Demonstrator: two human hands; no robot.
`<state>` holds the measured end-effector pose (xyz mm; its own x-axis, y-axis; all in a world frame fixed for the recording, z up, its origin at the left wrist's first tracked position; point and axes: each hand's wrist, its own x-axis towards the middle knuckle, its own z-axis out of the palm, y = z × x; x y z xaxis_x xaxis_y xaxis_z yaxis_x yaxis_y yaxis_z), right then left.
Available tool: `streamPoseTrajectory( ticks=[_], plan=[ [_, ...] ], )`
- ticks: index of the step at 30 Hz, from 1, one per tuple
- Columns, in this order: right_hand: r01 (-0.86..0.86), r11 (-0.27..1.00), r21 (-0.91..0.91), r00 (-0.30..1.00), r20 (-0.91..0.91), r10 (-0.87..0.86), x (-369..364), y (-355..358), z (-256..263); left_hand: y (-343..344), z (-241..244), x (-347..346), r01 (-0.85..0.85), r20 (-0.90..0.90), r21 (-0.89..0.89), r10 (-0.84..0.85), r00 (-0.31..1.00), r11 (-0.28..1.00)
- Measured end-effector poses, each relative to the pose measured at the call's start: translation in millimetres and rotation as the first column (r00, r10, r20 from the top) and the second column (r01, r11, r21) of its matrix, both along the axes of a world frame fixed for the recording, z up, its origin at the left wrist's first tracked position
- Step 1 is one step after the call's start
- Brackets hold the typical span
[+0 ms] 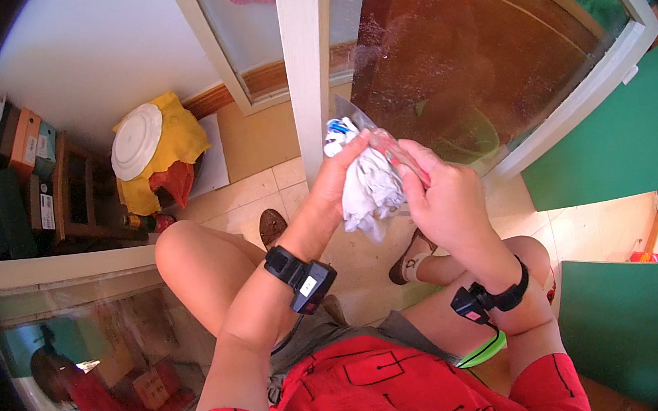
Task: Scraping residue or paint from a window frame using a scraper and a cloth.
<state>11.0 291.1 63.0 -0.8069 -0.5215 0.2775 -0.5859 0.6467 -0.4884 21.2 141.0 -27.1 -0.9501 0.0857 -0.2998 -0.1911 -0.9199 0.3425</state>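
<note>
My left hand (338, 165) grips a crumpled bundle of white cloth (371, 192) with a bit of blue at its upper end. My right hand (445, 190) is closed around a red-handled tool (386, 146) with a flat, greyish, pointed end, perhaps a knife or scraper. The tool lies along the right side of the cloth, and my left thumb rests close against it. Both hands are together in front of my knees, near the white frame post (307, 57). My fingers hide part of the handle and the cloth.
A glazed panel (471, 70) stands at upper right, beside green panels (616, 133). At left are boxes (26, 138), a dark wooden cabinet (78, 190) and a white plate (137, 142) on yellow cloth (185, 124). Another glass pane (105, 361) is at lower left.
</note>
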Motion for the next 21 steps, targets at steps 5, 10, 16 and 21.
streamPoseTrajectory(
  ticks=[5,10,16,21],
  plan=[
    [0.028,0.999,0.016,0.999,0.018,-0.028,-1.5,-2.8,-1.2,0.1,-3.2,-1.9,-0.021,-0.031,0.005,0.022,0.999,1.0],
    [0.012,1.0,-0.009,0.999,0.049,-0.012,-4.3,-1.7,-13.3,-3.6,-7.3,-1.0,0.011,-0.011,0.006,-0.01,1.0,1.0],
    [-0.004,0.999,0.037,1.0,0.019,0.004,-6.3,-2.6,-6.7,-2.6,-10.9,-2.7,-0.009,0.0,0.035,0.009,1.0,0.999],
    [-0.006,0.999,0.039,0.999,0.039,0.004,-2.2,-1.8,-6.9,-4.9,-7.7,0.9,0.007,-0.004,0.0,-0.007,1.0,1.0]
  ],
)
